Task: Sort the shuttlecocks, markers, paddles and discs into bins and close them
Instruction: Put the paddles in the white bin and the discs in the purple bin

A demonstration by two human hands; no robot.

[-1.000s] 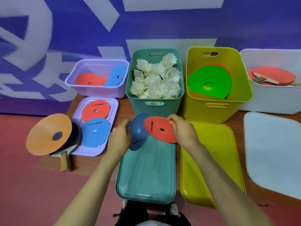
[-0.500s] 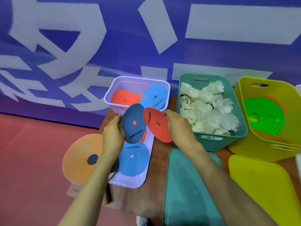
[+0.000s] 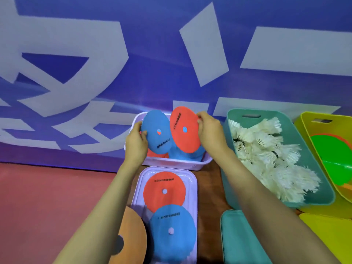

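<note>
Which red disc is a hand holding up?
The raised red disc, pinched by the right hand above the lilac bin. The flat red disc lies untouched on the lid; the left hand holds a blue disc.

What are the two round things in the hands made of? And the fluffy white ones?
The blue disc and red disc look like thin matte rubber or soft plastic: flat, dull, with printed letters; which, I cannot tell. The shuttlecocks look like white feathers, with frayed, wispy edges, perhaps synthetic.
</note>
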